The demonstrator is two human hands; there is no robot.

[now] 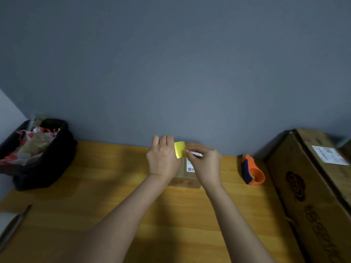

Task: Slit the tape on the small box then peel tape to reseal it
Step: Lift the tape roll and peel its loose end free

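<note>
The left hand (163, 158) curls around a roll of yellow tape (180, 149) while the right hand (204, 164) pinches its free end. Both hover over the small box (185, 174), which sits on the surface (95, 186) directly beneath them. To do this well, peel slowly, keep the strip taut and straight, then centre it over the seam. An orange dispenser (252, 170) lies well right of the right hand.

Small box (187, 174) mid-table (95, 196); bin (43, 158) far left; tape dispenser (251, 170) right, beside large carton (313, 186)
</note>
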